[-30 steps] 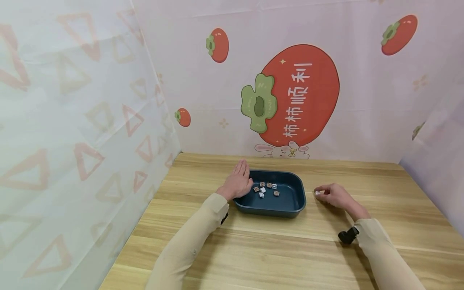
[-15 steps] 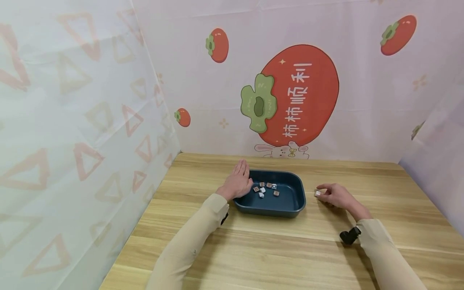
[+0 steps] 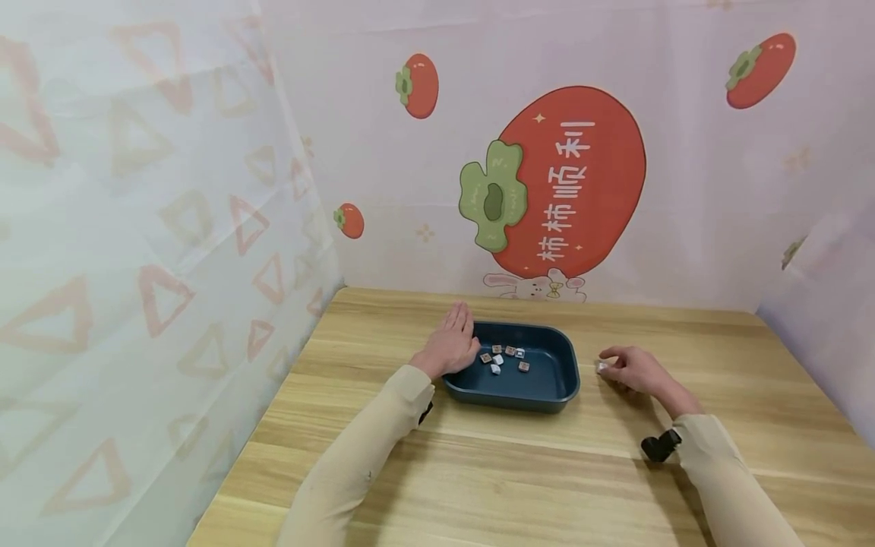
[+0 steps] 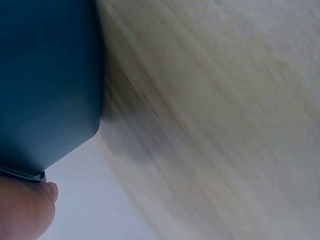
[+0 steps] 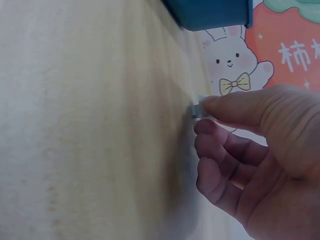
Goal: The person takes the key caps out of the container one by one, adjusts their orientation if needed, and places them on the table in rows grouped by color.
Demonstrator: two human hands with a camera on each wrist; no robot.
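My left hand (image 3: 448, 346) lies with straight fingers over the left rim of a dark blue rectangular tray (image 3: 509, 402). In the left wrist view the tray's outer wall (image 4: 47, 80) fills the upper left, with part of the hand (image 4: 25, 207) at its rim. Right of the tray, my right hand (image 3: 636, 370) pinches a small white block (image 3: 601, 366) between thumb and fingers, low over the table. The right wrist view shows this block (image 5: 197, 110) at the tips of thumb and forefinger. Several small blocks, some white, some with brown faces (image 3: 523, 366), lie scattered inside the tray.
The tray stands on a wood-grain table (image 3: 506, 471). A white printed cloth backdrop (image 3: 424, 167) rises behind the table's far edge, and another cloth wall (image 3: 171, 228) stands on the left. Black cameras (image 3: 660, 446) are strapped at the wrists.
My right hand shifts slightly to the right and the white block appears turned a little between its fingers. The left hand stays on the tray; the blocks inside have not moved.
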